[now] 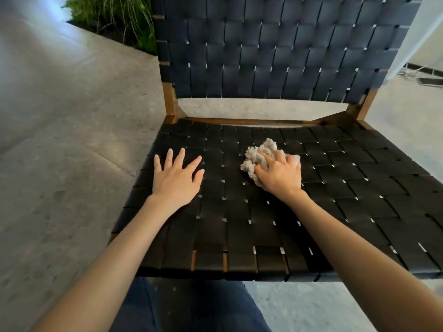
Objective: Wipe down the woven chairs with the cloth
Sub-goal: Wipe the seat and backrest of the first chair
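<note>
Black woven seat (pixel 263 224) of the chair, with wiping in hand on it. Gripped the crumpled pale cloth (pixel 260 152) in the right hand (pixel 279 174), fingers (pixel 279 157) curled over the bundle and pressing it onto the straps at mid-seat, toward the back. Rested the left hand (pixel 176 178) flat on the seat's left part, fingers (pixel 181 155) straight and spread, holding nothing, well apart from the cloth; probably bracing. Judged as the seat-wiping step; could not tell the share of seat already covered, nor anything about the woven backrest (pixel 275 49). Saw only this one chair.

Called next, by judgement, for steady strokes along the straps, with enough pressure to reach the dips at the crossings and with the cloth bunched tight against snagging in the small slits. Called also for shifting the left hand before wiping beneath it.

Ended at the back on the wooden rail (pixel 251 121), near the cloth, with an open gap between rail and backrest: a likely place to lose a corner of cloth. Ended on the left just beside the left hand, and at the front above dark trousers (pixel 191 307). Offered the widest bare run to the right and toward the front. Left open floor (pixel 60 140) beside the chair's left, with greenery (pixel 115 17) further back, well apart from both hands.
</note>
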